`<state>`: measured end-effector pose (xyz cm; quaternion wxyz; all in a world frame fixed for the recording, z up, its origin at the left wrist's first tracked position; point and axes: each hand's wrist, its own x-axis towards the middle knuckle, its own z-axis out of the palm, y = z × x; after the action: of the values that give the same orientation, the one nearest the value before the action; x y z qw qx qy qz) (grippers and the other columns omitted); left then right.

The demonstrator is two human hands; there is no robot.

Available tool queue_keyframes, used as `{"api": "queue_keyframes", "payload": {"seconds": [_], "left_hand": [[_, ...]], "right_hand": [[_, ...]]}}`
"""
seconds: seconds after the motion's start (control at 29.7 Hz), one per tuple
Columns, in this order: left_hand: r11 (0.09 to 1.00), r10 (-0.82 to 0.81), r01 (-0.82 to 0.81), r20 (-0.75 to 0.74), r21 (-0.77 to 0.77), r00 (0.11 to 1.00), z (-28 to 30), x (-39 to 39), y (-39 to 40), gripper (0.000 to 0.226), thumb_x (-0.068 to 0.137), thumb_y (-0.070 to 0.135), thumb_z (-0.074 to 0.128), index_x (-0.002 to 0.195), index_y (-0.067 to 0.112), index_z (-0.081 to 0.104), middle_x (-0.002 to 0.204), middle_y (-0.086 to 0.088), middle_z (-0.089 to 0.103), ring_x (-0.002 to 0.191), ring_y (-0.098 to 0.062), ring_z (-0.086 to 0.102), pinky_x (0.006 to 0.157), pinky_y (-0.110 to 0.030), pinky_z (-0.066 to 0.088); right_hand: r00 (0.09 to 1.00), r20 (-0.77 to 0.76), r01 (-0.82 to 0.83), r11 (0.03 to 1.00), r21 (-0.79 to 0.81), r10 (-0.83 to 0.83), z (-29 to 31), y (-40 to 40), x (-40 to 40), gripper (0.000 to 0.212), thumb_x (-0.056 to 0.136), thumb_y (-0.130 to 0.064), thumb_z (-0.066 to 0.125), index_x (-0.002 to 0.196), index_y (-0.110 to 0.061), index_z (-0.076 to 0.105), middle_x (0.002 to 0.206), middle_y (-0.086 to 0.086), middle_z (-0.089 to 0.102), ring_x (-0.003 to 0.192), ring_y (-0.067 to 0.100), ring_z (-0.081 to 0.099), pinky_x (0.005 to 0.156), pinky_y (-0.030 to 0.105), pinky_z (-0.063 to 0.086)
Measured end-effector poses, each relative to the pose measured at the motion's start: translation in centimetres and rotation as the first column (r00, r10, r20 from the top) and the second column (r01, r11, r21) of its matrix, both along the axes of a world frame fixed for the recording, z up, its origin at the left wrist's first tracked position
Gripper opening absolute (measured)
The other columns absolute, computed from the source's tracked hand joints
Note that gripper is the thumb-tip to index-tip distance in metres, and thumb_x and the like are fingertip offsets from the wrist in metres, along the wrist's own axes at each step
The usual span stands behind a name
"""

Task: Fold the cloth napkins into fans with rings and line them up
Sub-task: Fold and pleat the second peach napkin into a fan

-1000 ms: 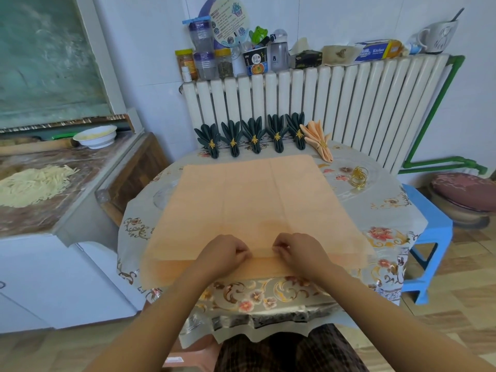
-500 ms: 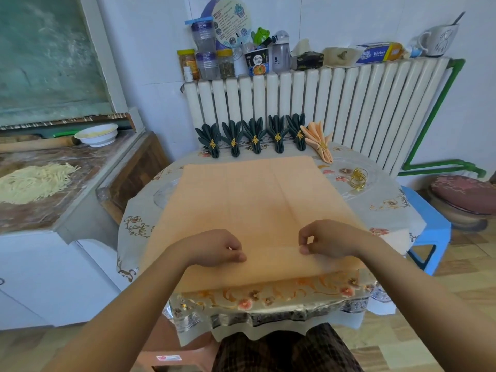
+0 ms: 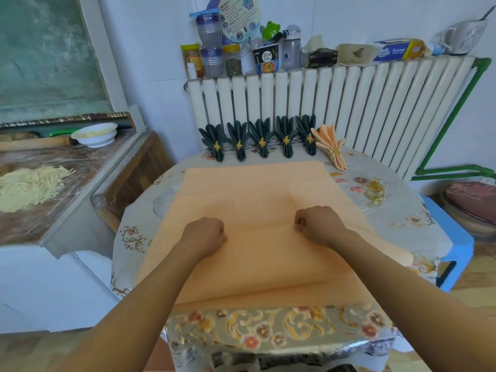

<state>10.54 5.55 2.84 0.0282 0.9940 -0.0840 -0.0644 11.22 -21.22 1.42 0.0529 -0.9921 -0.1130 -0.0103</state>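
Both hands' fingers curled, left hand (image 3: 205, 235) and right hand (image 3: 319, 224) pinching peach napkin (image 3: 257, 200) fold; white bowl (image 3: 94, 134) holds pale shreds.

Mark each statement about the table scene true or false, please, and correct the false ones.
1. Five dark green fans stand in a row. True.
2. The peach fan is left of the green ones. False: it is at their right end.
3. Both hands, left and right, pinch the peach napkin. True.
4. The loose gold ring lies on the napkin. False: it lies on the tablecloth, right of the napkin.
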Motion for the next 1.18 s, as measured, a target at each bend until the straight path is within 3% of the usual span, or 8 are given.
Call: {"api": "queue_keyframes", "payload": {"seconds": [0.27,0.51,0.77,0.91,1.18], "left_hand": [[0.998,-0.008,-0.007,0.254,0.057,0.967,-3.1,6.2,1.7,0.023,0.1,0.033,0.042,0.102,0.018,0.059,0.101,0.0,0.064,0.095,-0.023,0.057,0.073,-0.031,0.034],[0.993,0.008,-0.049,0.361,0.105,0.933,-5.0,12.8,3.0,0.026,0.099,0.039,0.04,0.096,0.02,0.058,0.091,0.002,0.064,0.086,-0.022,0.057,0.071,-0.032,0.028],[0.998,0.037,-0.007,0.492,-0.062,0.87,-7.1,17.1,4.6,0.02,0.084,0.028,0.071,0.072,0.015,0.061,0.061,-0.001,0.059,0.06,-0.027,0.053,0.062,-0.031,0.03],[0.987,0.073,0.01,0.506,-0.159,0.859,-7.7,17.9,4.9,0.021,0.078,0.025,0.077,0.07,0.015,0.061,0.065,-0.001,0.057,0.063,-0.027,0.053,0.062,-0.032,0.036],[0.932,0.172,0.008,0.464,-0.361,0.869,-8.6,18.4,5.5,0.016,0.083,0.024,0.073,0.076,0.012,0.064,0.084,-0.002,0.062,0.081,-0.024,0.053,0.066,-0.033,0.042]], "right_hand": [[0.986,0.164,0.007,0.999,-0.047,0.001,-2.3,-0.3,7.2,0.023,0.097,-0.04,0.044,0.106,-0.026,0.06,0.104,-0.005,0.063,0.1,0.018,0.052,0.084,0.029,0.032],[0.98,0.201,0.008,0.997,-0.081,0.008,-4.0,-0.4,13.9,0.029,0.097,-0.045,0.04,0.102,-0.025,0.059,0.101,-0.005,0.062,0.098,0.017,0.052,0.083,0.029,0.029],[0.992,0.12,-0.039,0.998,0.041,0.033,-5.0,-1.7,18.7,0.026,0.097,-0.041,0.039,0.099,-0.022,0.056,0.098,-0.005,0.062,0.097,0.018,0.052,0.081,0.03,0.025],[0.998,0.056,-0.043,0.995,0.085,0.038,-4.7,-3.5,19.6,0.016,0.095,-0.039,0.044,0.09,-0.025,0.05,0.088,-0.005,0.058,0.09,0.018,0.05,0.08,0.029,0.02],[0.993,0.118,0.014,1.0,0.023,-0.016,-5.2,-6.0,20.0,0.021,0.095,-0.041,0.048,0.085,-0.023,0.05,0.082,-0.007,0.054,0.088,0.017,0.049,0.078,0.028,0.021]]}}
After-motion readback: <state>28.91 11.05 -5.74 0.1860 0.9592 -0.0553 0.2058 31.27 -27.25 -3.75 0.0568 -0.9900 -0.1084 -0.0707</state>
